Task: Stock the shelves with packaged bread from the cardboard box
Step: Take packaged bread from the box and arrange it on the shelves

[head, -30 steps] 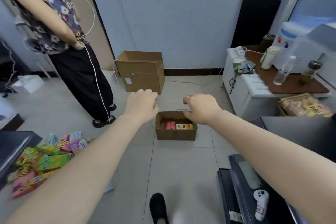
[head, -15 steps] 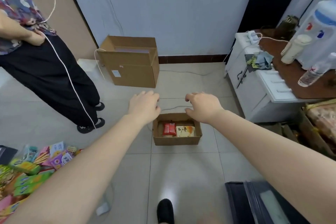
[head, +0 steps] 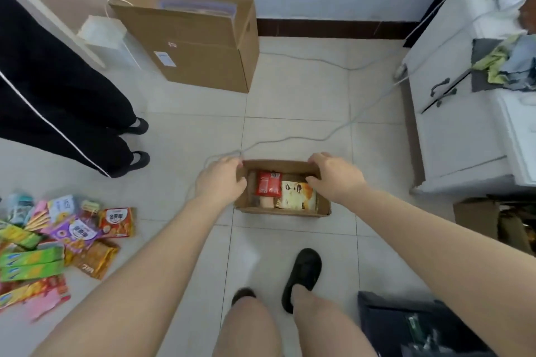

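Head view: both hands (head: 222,180) on cardboard box (head: 282,211)

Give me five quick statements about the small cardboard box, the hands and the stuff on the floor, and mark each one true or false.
1. The left hand is at the left edge of the small cardboard box. True.
2. The right hand is lifting a packet clear of the box. False: it rests at the box's far right corner, and the packets lie inside.
3. A red packet lies in the box next to a pale yellow packet. True.
4. The large cardboard box stands closer to the wearer than the small one. False: it stands farther away, by the wall.
5. The pile of snack packets lies inside the large box. False: it lies on the floor tiles at the left.
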### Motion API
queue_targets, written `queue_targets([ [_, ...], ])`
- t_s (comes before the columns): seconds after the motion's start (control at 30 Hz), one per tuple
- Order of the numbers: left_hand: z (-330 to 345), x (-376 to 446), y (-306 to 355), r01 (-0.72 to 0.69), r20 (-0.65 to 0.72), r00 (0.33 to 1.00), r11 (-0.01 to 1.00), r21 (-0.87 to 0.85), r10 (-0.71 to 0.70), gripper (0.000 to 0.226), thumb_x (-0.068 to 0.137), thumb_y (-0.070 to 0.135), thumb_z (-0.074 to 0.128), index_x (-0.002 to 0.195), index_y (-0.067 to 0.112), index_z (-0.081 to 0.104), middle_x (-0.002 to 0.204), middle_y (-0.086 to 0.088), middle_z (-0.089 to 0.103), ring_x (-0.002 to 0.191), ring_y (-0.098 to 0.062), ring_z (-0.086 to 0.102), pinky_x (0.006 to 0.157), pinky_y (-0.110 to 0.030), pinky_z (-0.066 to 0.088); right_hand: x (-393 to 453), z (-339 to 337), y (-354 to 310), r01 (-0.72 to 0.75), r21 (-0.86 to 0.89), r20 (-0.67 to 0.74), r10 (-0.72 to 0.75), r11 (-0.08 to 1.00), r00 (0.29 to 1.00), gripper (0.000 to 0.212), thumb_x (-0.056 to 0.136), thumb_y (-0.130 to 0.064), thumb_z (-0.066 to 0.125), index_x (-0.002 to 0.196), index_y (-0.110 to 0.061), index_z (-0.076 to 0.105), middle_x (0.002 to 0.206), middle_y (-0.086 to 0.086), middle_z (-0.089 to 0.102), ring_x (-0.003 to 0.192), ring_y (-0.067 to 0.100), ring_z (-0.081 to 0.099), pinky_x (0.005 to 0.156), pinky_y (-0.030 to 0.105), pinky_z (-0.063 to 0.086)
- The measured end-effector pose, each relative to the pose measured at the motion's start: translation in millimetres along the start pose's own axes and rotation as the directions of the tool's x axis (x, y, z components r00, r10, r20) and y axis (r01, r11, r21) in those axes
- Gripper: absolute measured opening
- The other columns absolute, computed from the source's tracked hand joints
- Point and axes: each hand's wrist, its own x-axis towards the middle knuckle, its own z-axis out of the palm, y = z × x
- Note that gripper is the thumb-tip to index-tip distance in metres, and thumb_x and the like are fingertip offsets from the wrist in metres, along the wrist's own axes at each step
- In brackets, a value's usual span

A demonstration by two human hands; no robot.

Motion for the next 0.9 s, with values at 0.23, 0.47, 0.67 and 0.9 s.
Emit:
queue_targets([
  [0.23,110.5,107.5,-30.8,0.091,0.178,0.981,0.993,-0.074,-0.076,0.037,0.090,0.025,0.050,0.126,0.016,0.050,0.124,-0.005,0.054,0.112,-0.024,0.053,0.087,-0.038,0.048,121.3,110.0,45.4,-0.111,0.043,0.185,0.102,0.993,0.977,0.039,0.088,-0.027,0.053,0.126,-0.019,0.050,0.125,0.002,0.055,0.111,0.023,0.054,0.087,0.039,0.050],
  [0.47,250.4,204.4,-55.5,0.191,0.294,0.948,0.957,-0.216,-0.123,0.047,0.091,0.024,0.055,0.135,0.017,0.042,0.135,-0.003,0.048,0.117,-0.020,0.051,0.087,-0.030,0.043,208.5,257.8,95.9,-0.289,0.135,0.307,0.237,0.948,0.922,0.042,0.090,-0.029,0.055,0.131,-0.022,0.047,0.130,0.001,0.054,0.109,0.021,0.058,0.086,0.037,0.054],
  [0.67,384.6,280.0,-77.4,0.382,0.447,0.872,0.849,-0.366,-0.200,0.050,0.087,0.023,0.061,0.132,0.019,0.041,0.124,-0.003,0.056,0.105,-0.020,0.058,0.085,-0.035,0.052,264.3,379.1,125.4,-0.423,0.234,0.446,0.290,0.875,0.847,0.043,0.090,-0.029,0.054,0.131,-0.018,0.045,0.128,0.004,0.055,0.109,0.023,0.056,0.086,0.032,0.049],
  [0.9,493.4,336.4,-107.1,0.706,0.640,0.662,0.612,-0.357,-0.390,0.077,0.077,0.014,0.073,0.138,0.007,0.028,0.132,-0.012,0.051,0.122,-0.030,0.051,0.103,-0.042,0.042,325.8,467.9,139.5,-0.488,0.414,0.398,0.329,0.768,0.856,0.073,0.085,-0.027,0.065,0.145,-0.018,0.024,0.145,0.005,0.041,0.126,0.026,0.047,0.097,0.035,0.042],
])
